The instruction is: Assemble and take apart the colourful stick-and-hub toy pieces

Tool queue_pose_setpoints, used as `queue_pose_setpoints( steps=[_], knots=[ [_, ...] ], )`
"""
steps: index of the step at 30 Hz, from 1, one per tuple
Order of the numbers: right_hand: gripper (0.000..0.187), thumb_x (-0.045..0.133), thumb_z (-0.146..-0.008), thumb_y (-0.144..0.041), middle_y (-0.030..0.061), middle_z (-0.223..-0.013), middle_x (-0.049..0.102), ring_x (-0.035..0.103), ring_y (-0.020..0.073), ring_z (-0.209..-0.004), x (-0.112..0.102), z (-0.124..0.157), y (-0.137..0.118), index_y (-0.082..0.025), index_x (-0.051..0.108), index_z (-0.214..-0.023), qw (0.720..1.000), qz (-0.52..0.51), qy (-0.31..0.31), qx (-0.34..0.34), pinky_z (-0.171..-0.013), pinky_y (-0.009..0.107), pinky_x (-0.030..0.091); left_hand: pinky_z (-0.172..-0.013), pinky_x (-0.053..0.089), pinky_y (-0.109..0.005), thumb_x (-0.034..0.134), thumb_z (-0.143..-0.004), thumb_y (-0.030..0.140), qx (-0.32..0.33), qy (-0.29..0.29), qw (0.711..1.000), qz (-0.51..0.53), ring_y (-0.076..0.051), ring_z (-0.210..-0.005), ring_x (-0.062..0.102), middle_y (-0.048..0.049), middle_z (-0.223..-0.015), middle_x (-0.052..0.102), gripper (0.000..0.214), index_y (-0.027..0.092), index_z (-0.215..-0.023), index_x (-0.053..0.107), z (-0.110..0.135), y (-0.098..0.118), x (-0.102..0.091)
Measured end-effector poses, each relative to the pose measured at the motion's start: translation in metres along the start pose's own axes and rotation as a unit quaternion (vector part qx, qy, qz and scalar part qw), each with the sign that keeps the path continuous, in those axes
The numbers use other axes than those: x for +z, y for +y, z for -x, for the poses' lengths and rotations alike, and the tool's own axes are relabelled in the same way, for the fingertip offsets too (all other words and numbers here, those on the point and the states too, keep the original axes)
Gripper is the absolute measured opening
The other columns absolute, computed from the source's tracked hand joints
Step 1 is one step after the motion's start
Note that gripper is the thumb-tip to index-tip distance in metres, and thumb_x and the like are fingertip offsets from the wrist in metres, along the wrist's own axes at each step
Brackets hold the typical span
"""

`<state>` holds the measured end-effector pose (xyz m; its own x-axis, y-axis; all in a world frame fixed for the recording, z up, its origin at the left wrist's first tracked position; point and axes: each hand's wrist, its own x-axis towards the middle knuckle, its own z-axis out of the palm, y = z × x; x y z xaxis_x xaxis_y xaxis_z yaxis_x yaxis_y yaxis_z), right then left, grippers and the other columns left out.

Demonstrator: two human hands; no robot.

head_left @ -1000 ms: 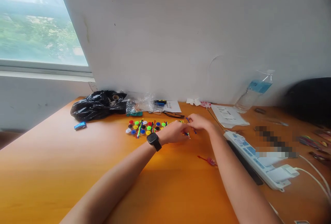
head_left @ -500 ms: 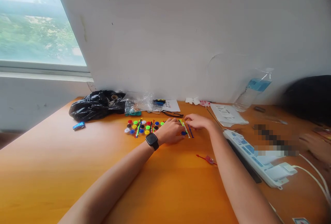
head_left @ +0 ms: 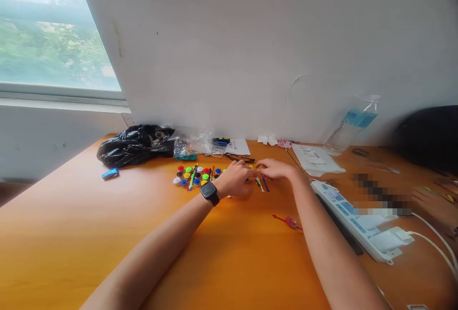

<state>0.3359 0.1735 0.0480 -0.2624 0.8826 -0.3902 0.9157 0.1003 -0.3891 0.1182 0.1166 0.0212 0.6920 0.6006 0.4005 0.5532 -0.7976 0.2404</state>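
My left hand (head_left: 236,180), with a black watch (head_left: 209,193) on its wrist, rests curled on the orange table (head_left: 107,224) beside a cluster of small coloured caps (head_left: 195,176). Its fingertips are pinched together, and what they hold is hidden. My right hand (head_left: 274,169) lies just to the right with its fingers bent down over thin coloured sticks (head_left: 262,182). The two hands almost touch. More sticks lie among the caps.
A black plastic bag (head_left: 134,145), clear bags and a paper sheet lie by the wall. A water bottle (head_left: 352,126) stands at the right, a white power strip (head_left: 358,219) beside my right forearm. A red piece (head_left: 289,222) lies nearer me. Another person's hand (head_left: 434,205) is at far right.
My hands have dropped from slightly raised to the table, the left one sliding a little right towards the sticks. Another person's hand has come into view at the far right.
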Motion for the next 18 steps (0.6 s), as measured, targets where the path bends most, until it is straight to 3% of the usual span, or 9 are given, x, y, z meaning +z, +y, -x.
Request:
queue_pose_setpoints(
  steps=[4, 7, 10, 12, 15, 18],
  knots=[
    [0.044, 0.062, -0.094, -0.031, 0.0083, -0.087, 0.075, 0.066, 0.018, -0.068, -0.004, 0.004, 0.001, -0.017, 0.064, -0.137, 0.999, -0.036, -0.007, 0.004, -0.056, 0.025, 0.045, -0.085, 0.051, -0.032, 0.071, -0.089, 0.031, 0.063, -0.019, 0.993, 0.1, -0.025, -0.099, 0.069, -0.0085, -0.113, 0.074, 0.026, 0.021, -0.112, 0.073, -0.003, 0.04, 0.007],
    [0.048, 0.062, -0.095, -0.033, 0.0088, -0.089, 0.075, 0.067, 0.0179, -0.068, -0.004, 0.004, 0.006, -0.017, 0.062, -0.14, 0.999, -0.045, 0.003, 0.008, -0.057, 0.025, 0.046, -0.087, 0.051, -0.032, 0.067, -0.095, 0.03, 0.13, -0.059, 0.982, 0.124, -0.023, -0.099, 0.069, -0.0049, -0.112, 0.075, 0.024, 0.025, -0.119, 0.071, 0.002, 0.073, 0.024],
    [0.048, 0.061, -0.096, -0.034, 0.0093, -0.093, 0.075, 0.067, 0.0176, -0.067, -0.004, 0.004, 0.009, -0.017, 0.061, -0.141, 0.999, -0.033, 0.01, 0.006, -0.057, 0.026, 0.048, -0.092, 0.051, -0.036, 0.063, -0.101, 0.03, 0.185, -0.078, 0.975, 0.099, -0.025, -0.101, 0.069, -0.0063, -0.113, 0.075, 0.023, 0.024, -0.122, 0.069, 0.008, 0.09, 0.042],
    [0.048, 0.061, -0.095, -0.033, 0.0089, -0.094, 0.075, 0.067, 0.0178, -0.068, -0.005, 0.005, 0.01, -0.017, 0.062, -0.14, 0.999, -0.034, 0.013, 0.0, -0.057, 0.025, 0.048, -0.086, 0.052, -0.034, 0.059, -0.104, 0.029, 0.181, -0.095, 0.974, 0.093, -0.024, -0.096, 0.069, -0.0083, -0.106, 0.074, 0.015, 0.021, -0.111, 0.07, 0.009, 0.09, 0.047],
    [0.043, 0.062, -0.094, -0.033, 0.0079, -0.093, 0.075, 0.067, 0.0182, -0.071, -0.009, 0.008, 0.01, -0.019, 0.066, -0.134, 0.997, -0.059, 0.038, -0.029, -0.057, 0.025, 0.047, -0.071, 0.052, -0.028, 0.063, -0.098, 0.02, 0.113, -0.094, 0.978, 0.15, -0.02, -0.083, 0.07, -0.0075, -0.097, 0.074, 0.007, 0.019, -0.099, 0.07, 0.004, 0.076, 0.036],
    [0.033, 0.062, -0.094, -0.035, 0.0066, -0.093, 0.075, 0.067, 0.0187, -0.077, -0.017, 0.012, 0.006, -0.021, 0.073, -0.121, 0.982, -0.105, 0.124, -0.095, -0.063, 0.026, 0.049, -0.073, 0.053, -0.026, 0.066, -0.093, 0.017, 0.032, 0.007, 0.963, 0.268, -0.017, -0.079, 0.07, -0.0054, -0.093, 0.076, 0.018, 0.018, -0.11, 0.073, -0.007, 0.05, 0.008]
  ],
)
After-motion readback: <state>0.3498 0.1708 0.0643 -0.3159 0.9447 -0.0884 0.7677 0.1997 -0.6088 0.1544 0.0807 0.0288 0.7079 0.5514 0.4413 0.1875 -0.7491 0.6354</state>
